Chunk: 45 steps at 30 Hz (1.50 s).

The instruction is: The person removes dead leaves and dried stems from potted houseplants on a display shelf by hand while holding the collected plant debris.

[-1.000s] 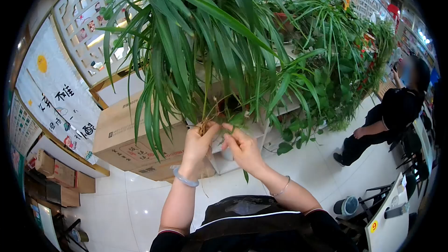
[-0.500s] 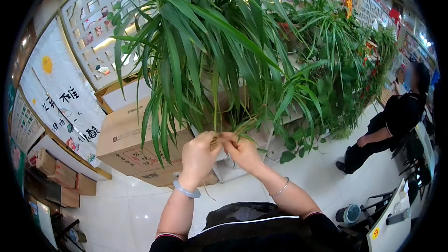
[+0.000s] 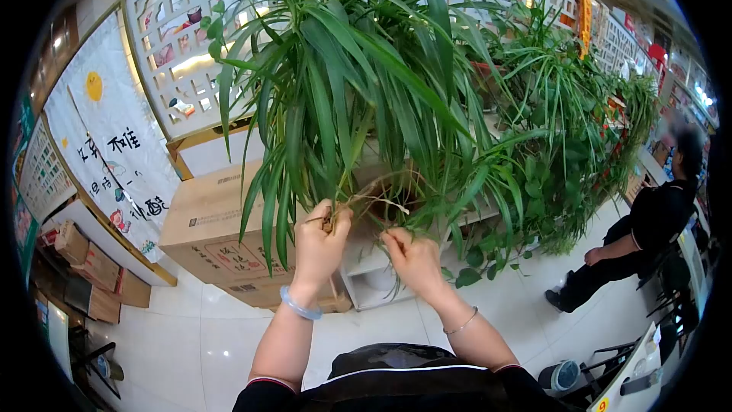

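Observation:
Long green leaves of a large spider plant (image 3: 335, 84) hang in front of me. My left hand (image 3: 316, 252), with a pale bangle on the wrist, is closed around a bunch of dry brown stems (image 3: 329, 223) below the leaves. Thin dry strands from this bunch arch to the right. A short way off, my right hand (image 3: 414, 261) is closed in a pinch, and thin plant strands show above and below its fingers. Behind the hands, the plant's lower part is mostly hidden by leaves.
Cardboard boxes (image 3: 221, 229) stand left of the plant, beside a white shelf (image 3: 370, 290). More potted greenery (image 3: 557, 145) trails along to the right. A person in dark clothes (image 3: 656, 217) stands at the far right, near a bin (image 3: 560, 375) and a table (image 3: 633, 381).
My hands have moved apart; they were together at the dry stems before. The left now holds the brown bunch, while the right has shifted right and down. The view has turned slightly.

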### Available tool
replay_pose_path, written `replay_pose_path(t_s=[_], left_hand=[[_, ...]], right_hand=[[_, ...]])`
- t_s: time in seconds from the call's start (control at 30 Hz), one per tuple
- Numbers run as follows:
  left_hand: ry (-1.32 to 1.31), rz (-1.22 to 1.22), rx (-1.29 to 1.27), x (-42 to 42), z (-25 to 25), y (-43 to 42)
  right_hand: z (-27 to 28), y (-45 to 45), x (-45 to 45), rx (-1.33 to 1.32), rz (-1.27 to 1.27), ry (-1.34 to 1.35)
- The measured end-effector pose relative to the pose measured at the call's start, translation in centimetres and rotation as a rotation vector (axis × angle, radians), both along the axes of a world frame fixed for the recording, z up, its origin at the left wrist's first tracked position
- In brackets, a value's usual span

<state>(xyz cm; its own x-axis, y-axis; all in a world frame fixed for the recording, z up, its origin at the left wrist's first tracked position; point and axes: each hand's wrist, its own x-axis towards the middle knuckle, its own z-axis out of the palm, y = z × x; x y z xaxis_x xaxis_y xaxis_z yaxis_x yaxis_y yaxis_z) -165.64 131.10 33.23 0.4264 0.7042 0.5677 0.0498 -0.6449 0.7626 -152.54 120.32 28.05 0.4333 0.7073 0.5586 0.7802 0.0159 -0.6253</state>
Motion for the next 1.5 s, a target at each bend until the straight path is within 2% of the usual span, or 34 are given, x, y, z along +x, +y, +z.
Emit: replay_pose_path(t_s=[0.13, 0.2, 0.27, 0.37, 0.4, 0.47, 0.57, 0.7, 0.77, 0.83, 0.87, 0.9, 0.93, 0.97, 1.07, 1.13, 1.17, 1.23, 1.27, 1.37, 1.5], left_hand=[[-0.085, -0.223, -0.530, -1.9, -3.7, -0.8], [-0.170, -0.321, -0.910, -3.9, -6.2, -1.5], [-0.226, -0.308, -1.020, -5.9, -9.4, -1.6], [-0.517, -0.338, -1.387, -11.2, -15.6, -0.7], [-0.647, -0.368, -1.494, -13.0, -18.4, -0.2], [-0.835, -0.234, -1.545, -15.6, -20.9, -0.2], [-0.982, -0.160, -1.507, -17.2, -21.9, 0.2], [-0.999, -0.212, -1.539, -17.3, -21.7, 1.6], [-1.020, -0.342, -1.600, -17.0, -21.7, 2.3], [-1.034, -0.479, -1.682, -16.6, -21.9, 3.2], [-0.976, -0.555, -1.679, -16.3, -21.6, 3.5], [-0.916, -0.626, -1.675, -16.0, -20.6, 3.4], [-0.740, -0.476, -1.618, -15.4, -17.4, 2.4], [-0.736, -0.523, -1.712, -15.0, -17.3, 2.5], [-0.619, -0.700, -1.763, -13.8, -18.8, 2.3], [-0.560, -0.774, -1.769, -13.3, -18.9, 2.1], [-0.507, -0.758, -1.771, -13.3, -18.7, 1.9], [-0.416, -0.729, -1.757, -13.1, -18.4, 1.4], [-0.413, -0.832, -1.730, -12.9, -19.6, 1.4], [-0.311, -0.803, -1.699, -13.0, -18.2, 0.3], [-0.251, -0.854, -1.749, -13.4, -18.9, -1.5]], right_hand=[[-0.8, 0.0, 0.6, -0.026, -0.095, 0.013], [-2.4, -0.9, 0.7, -0.017, -0.083, 0.096], [-3.7, -2.2, 0.4, 0.020, -0.054, 0.155], [-7.3, -4.4, -1.2, 0.105, 0.065, 0.233], [-8.6, -5.4, -2.1, 0.049, 0.118, 0.286], [-11.1, -7.2, -3.6, -0.122, 0.226, 0.439], [-13.1, -8.0, -5.4, -0.360, 0.314, 0.702], [-12.7, -7.1, -7.7, -0.480, 0.258, 0.889], [-12.5, -5.8, -8.8, -0.541, 0.251, 0.906], [-10.9, -4.2, -10.4, -0.504, 0.299, 0.764], [-12.6, -3.4, -11.0, -0.350, 0.318, 0.774], [-11.8, -2.3, -12.1, -0.278, 0.332, 0.888], [-12.1, -1.3, -12.9, -0.214, 0.299, 0.979], [-12.5, -0.4, -13.7, -0.154, 0.264, 1.070], [-10.1, 0.6, -15.2, -0.146, 0.228, 1.139], [-11.3, 0.2, -15.2, -0.155, 0.223, 0.994], [-11.8, -0.1, -15.5, -0.159, 0.223, 0.922], [-9.6, -1.0, -16.1, -0.116, 0.232, 0.979], [-8.7, -1.5, -16.5, -0.097, 0.242, 1.000], [-8.2, -2.7, -17.6, -0.057, 0.204, 0.993], [-9.2, -4.5, -19.3, -0.006, 0.150, 0.893]])
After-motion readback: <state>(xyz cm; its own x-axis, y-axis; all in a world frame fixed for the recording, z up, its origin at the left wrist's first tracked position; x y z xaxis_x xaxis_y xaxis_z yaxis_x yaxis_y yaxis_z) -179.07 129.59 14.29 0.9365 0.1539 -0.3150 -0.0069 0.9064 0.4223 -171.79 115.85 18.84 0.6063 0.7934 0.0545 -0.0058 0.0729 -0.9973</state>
